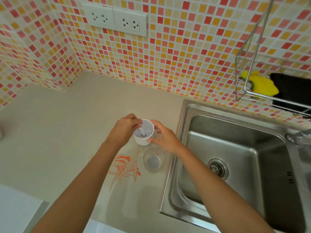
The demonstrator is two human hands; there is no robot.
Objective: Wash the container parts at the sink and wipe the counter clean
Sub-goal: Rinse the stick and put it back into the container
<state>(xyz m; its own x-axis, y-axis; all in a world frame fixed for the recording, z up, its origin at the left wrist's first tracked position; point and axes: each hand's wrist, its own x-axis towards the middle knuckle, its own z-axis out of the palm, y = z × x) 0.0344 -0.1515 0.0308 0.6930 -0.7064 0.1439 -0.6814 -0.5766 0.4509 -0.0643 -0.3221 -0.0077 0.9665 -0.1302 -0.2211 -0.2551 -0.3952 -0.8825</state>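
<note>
So you've got both hands on the white cup-shaped container part (144,132), which sits on the beige tabletop (58,132) just left of the sink (235,157). Your left hand (123,130) is curled over its far-left rim, with the fingertips pinching a thin white stem (142,129) that stands up from the middle of the part's inside. Your right hand (162,137) wraps the part from the right, thumb at the near wall and fingers around the far side. There are a few small dark holes in the floor of the part around the stem.

Right in front of it, closer to you, is a clear glass cup (154,159) standing upright on the tabletop, not touched by either hand, with a greyish round base showing through. Just left of the glass cup there's an orange-red smear (123,167), streaky, across the tabletop.

The stainless sink basin looks dry-ish, with the drain strainer (217,168) near the middle and part of a tap (297,137) poking in at the right edge. Above the sink, a wire rack (249,91) hangs on the mosaic tile wall (168,56) with a yellow sponge (260,84) and a black cloth-like thing (292,88) in it. Two white double sockets (115,20) sit up on the wall.
</note>
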